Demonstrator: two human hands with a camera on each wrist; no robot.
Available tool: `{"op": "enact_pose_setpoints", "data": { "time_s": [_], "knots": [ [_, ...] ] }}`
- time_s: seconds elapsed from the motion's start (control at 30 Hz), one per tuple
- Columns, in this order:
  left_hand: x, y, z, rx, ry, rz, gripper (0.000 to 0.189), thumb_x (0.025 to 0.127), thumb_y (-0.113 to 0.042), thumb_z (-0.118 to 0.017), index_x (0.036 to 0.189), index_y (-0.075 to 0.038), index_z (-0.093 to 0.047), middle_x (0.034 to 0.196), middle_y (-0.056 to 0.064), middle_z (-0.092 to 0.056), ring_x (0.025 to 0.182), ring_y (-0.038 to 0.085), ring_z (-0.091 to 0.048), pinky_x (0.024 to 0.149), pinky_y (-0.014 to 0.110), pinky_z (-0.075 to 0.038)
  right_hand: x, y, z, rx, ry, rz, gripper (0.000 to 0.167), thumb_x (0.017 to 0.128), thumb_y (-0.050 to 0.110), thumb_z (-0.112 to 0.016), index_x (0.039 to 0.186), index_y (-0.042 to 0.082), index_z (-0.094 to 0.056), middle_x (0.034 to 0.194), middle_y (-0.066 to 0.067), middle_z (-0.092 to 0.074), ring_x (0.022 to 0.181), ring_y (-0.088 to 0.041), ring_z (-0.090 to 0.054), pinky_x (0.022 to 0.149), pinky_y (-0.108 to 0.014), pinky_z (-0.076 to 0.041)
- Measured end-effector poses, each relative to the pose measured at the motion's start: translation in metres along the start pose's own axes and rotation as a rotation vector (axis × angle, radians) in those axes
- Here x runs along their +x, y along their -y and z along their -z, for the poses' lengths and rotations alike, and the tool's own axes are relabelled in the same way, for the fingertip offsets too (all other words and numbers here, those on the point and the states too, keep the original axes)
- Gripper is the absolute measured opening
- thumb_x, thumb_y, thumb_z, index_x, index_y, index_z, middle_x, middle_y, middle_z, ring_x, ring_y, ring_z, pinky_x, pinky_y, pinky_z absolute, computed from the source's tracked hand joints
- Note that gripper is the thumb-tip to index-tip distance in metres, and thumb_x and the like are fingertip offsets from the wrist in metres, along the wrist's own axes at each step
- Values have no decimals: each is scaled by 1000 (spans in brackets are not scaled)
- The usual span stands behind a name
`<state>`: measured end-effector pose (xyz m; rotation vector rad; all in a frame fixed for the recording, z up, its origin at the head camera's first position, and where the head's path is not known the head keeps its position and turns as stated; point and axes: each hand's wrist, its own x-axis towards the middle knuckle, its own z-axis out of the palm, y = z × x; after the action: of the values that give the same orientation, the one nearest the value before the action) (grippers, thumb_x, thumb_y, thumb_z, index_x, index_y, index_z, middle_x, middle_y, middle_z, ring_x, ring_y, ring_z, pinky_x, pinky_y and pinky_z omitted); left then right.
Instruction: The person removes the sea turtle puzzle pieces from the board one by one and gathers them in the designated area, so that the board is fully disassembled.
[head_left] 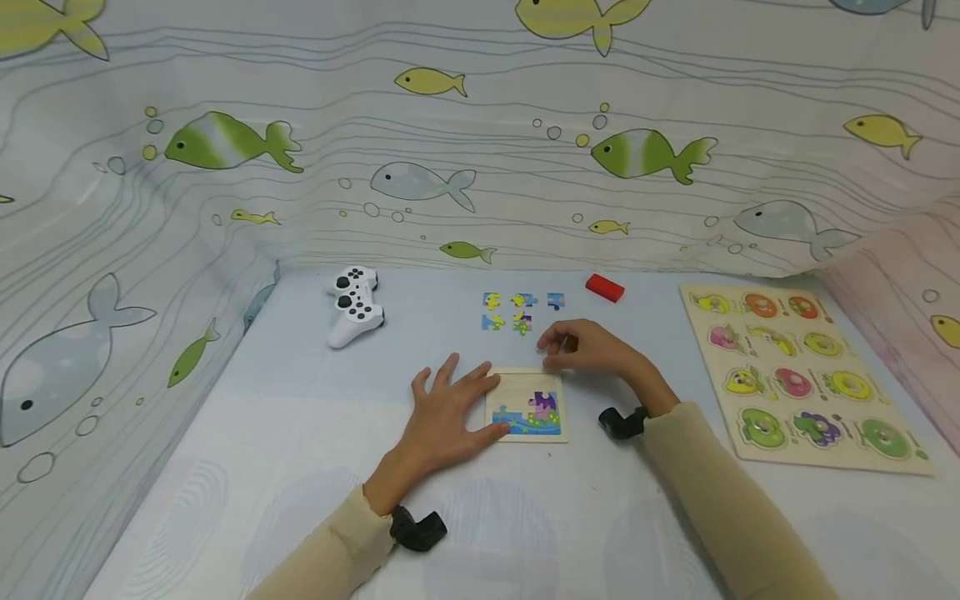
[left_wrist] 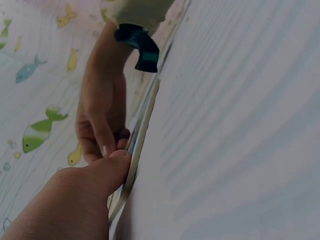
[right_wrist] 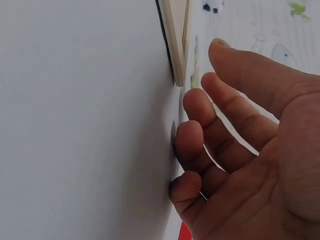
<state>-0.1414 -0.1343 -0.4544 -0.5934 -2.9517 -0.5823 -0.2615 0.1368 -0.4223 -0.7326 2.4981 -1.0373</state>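
A small wooden puzzle tray [head_left: 517, 387] lies flat on the table, with joined blue and purple jigsaw pieces [head_left: 545, 412] along its bottom and right side. My left hand [head_left: 442, 421] is spread at the tray's left side, index fingertip near the top edge and thumb at the lower left. In the left wrist view, that thumb [left_wrist: 117, 162] rests on the tray's rim. Just past the tray's top right corner is my right hand [head_left: 588, 346], its fingers loosely bent. The right wrist view shows nothing between those fingers [right_wrist: 200, 107]. Several loose jigsaw pieces [head_left: 492, 322] lie behind the tray.
A white game controller [head_left: 356, 307] lies at the back left and a red block [head_left: 604, 287] at the back right. To the right is a large wooden fruit puzzle board [head_left: 810, 417]. Fish-printed sheeting [head_left: 315, 208] stands behind the table and along its sides.
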Motion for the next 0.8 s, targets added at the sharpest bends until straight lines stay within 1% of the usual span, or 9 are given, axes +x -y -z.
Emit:
{"op": "enact_pose_setpoints", "data": {
  "time_s": [0.17,0.27,0.4,0.57,0.67,0.8],
  "knots": [
    [0,0,1,-7,12,8,73,88,-66,-62,149,-28,-53,161,-7,-44,156,39,-24,116,69,-9,-14,1,-5,1,15,34,29,87,23,-81,113,13,-73,99,0,-69,84,-18,-56,74,-26,-48],
    [0,-1,1,-6,12,7,72,88,-66,-62,149,-28,-53,160,-7,-45,155,39,-24,116,69,-9,-22,3,-7,-4,3,36,32,86,23,-83,115,15,-73,104,0,-69,86,-18,-55,75,-26,-47],
    [1,-1,1,-5,7,2,72,88,-66,-62,149,-28,-53,160,-7,-45,155,39,-25,116,69,-9,-29,5,-10,-19,-22,30,36,85,24,-84,119,18,-73,110,-2,-66,89,-19,-54,77,-27,-47],
    [2,0,0,1,19,1,73,88,-67,-61,149,-29,-52,161,-7,-44,155,40,-24,116,69,-8,-35,6,-12,-31,-37,32,38,84,22,-84,120,19,-73,110,-5,-62,91,-20,-52,79,-31,-46],
    [2,0,0,5,24,6,73,88,-67,-60,150,-29,-52,161,-7,-44,156,39,-23,116,69,-8,-37,6,-13,-36,-35,37,37,84,19,-83,120,21,-74,109,-3,-61,90,-20,-52,79,-31,-46],
    [2,0,1,3,25,12,73,88,-67,-61,150,-30,-52,161,-8,-43,156,39,-23,116,69,-8,-38,8,-14,-34,-11,58,33,85,16,-83,116,21,-75,108,0,-63,91,-19,-52,81,-30,-47]
  ]
}}
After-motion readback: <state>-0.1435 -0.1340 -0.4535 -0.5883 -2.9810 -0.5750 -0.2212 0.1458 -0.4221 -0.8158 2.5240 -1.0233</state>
